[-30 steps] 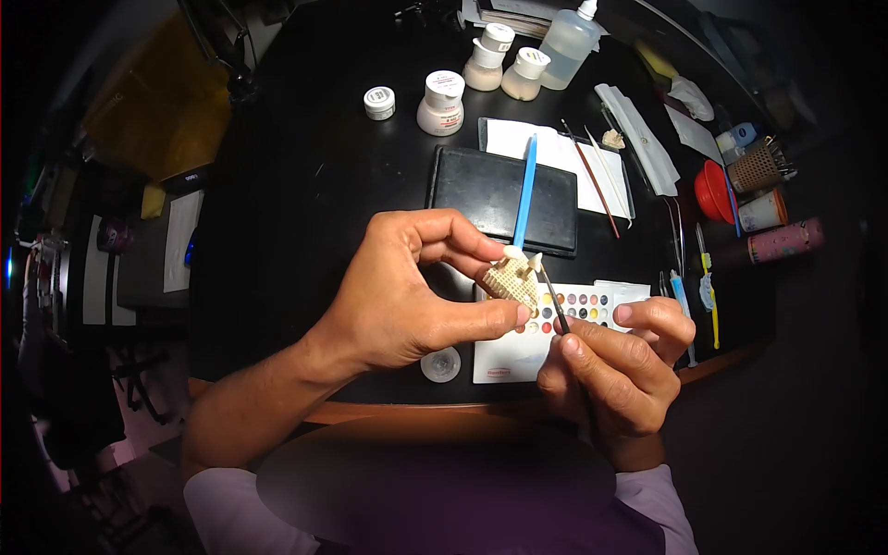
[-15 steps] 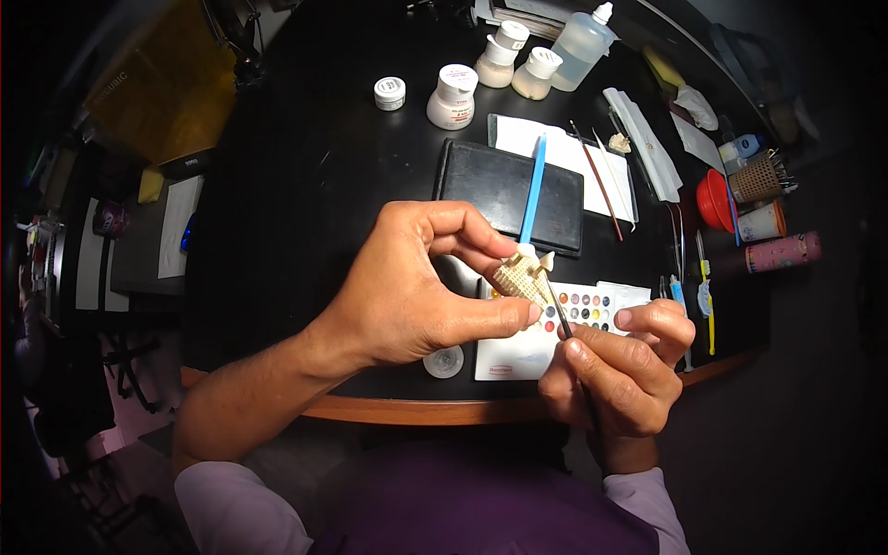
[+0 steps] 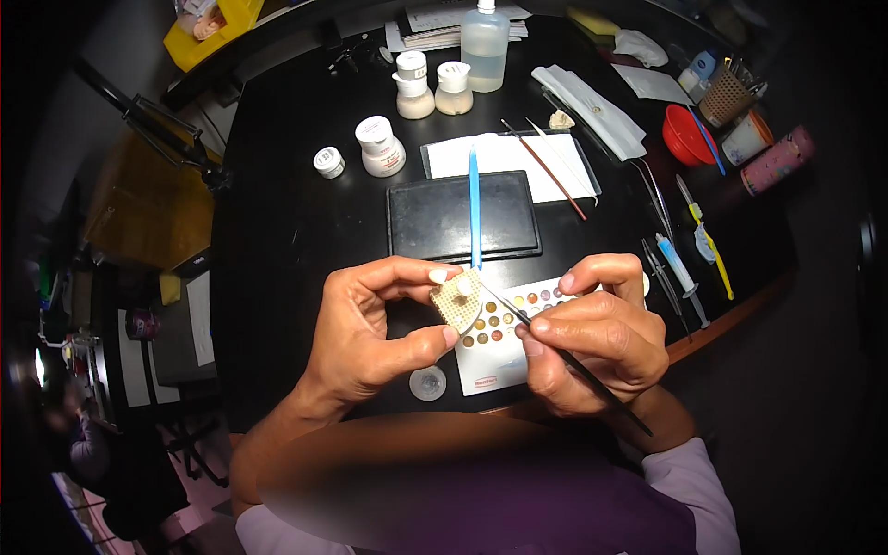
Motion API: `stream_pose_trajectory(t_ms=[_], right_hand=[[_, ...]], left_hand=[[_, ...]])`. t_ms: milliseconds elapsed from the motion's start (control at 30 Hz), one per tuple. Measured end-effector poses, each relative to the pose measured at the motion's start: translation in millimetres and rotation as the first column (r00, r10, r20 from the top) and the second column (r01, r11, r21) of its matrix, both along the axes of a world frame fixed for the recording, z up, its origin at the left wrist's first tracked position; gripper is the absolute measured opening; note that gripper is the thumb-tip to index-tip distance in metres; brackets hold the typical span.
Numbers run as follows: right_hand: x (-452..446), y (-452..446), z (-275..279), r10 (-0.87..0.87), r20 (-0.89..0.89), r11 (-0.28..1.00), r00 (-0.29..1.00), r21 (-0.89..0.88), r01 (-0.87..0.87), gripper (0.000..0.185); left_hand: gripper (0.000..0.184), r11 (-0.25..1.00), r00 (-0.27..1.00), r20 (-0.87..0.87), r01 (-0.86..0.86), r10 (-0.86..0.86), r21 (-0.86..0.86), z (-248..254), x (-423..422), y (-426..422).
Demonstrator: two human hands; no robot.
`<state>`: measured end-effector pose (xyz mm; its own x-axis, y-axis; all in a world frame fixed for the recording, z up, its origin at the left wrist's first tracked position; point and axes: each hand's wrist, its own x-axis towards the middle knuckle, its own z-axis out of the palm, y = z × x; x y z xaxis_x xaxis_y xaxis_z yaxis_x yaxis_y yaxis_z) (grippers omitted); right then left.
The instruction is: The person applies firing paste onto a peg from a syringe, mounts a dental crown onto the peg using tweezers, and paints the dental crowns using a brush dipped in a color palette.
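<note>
My left hand (image 3: 375, 324) pinches a small beige honeycomb-textured block (image 3: 455, 310) between thumb and fingers. Small white tooth-like pieces (image 3: 465, 285) stand on the block. In my right hand (image 3: 601, 338) is a thin black-handled brush (image 3: 592, 377), held like a pen, its fine tip pointing toward the block's right side. Whether the tip touches is hard to tell. Beneath the hands lies a white palette card (image 3: 492, 370) with rows of coloured dots. A blue stick (image 3: 475, 208) lies just beyond the block, across a black case (image 3: 416, 217).
White-lidded jars (image 3: 380, 148) and a clear bottle (image 3: 485, 51) stand at the back. To the right are a red bowl (image 3: 689, 134), a syringe (image 3: 677, 266), a yellow toothbrush (image 3: 712, 250) and a pink cylinder (image 3: 777, 162). A person (image 3: 92, 449) is at far left.
The view has shifted, and the table objects appear further left and lower. The block is turned in my left hand, and the brush now lies at a flatter slant, showing more of its handle.
</note>
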<state>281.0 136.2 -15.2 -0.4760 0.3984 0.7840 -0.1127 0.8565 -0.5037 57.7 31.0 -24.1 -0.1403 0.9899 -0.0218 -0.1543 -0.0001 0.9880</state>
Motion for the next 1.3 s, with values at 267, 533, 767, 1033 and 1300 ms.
stream_pose_trajectory(t_ms=[267,533,767,1033,1300], right_hand=[[-1.6,-2.5,-0.1,0.005,-0.014,0.999,1.0,-0.035,-0.005,0.029],[-9.0,6.2,-12.3,0.076,-0.089,0.996,0.993,-0.04,-0.08,0.028],[-15.3,-5.5,-22.4,0.089,-0.133,0.965,0.987,-0.235,-0.119,0.044],[-17.7,-6.4,-24.2,0.198,-0.201,0.894,0.959,-0.364,-0.261,0.044],[-17.3,-4.9,-23.7,0.174,-0.194,0.872,0.965,-0.426,-0.243,0.039]], left_hand=[[0.053,1.0,1.0,0.003,0.001,-0.001,-0.011,1.7,0.3,-1.3],[0.047,0.999,1.0,-0.007,-0.02,0.02,0.041,0.9,2.5,0.6],[0.041,0.991,0.988,-0.148,-0.017,0.037,0.132,-8.9,-0.7,-0.4],[0.035,0.988,0.996,0.091,-0.031,0.017,0.15,-1.6,8.6,-0.2],[0.034,0.994,0.999,0.035,-0.03,0.027,0.11,0.2,5.8,-3.4]])
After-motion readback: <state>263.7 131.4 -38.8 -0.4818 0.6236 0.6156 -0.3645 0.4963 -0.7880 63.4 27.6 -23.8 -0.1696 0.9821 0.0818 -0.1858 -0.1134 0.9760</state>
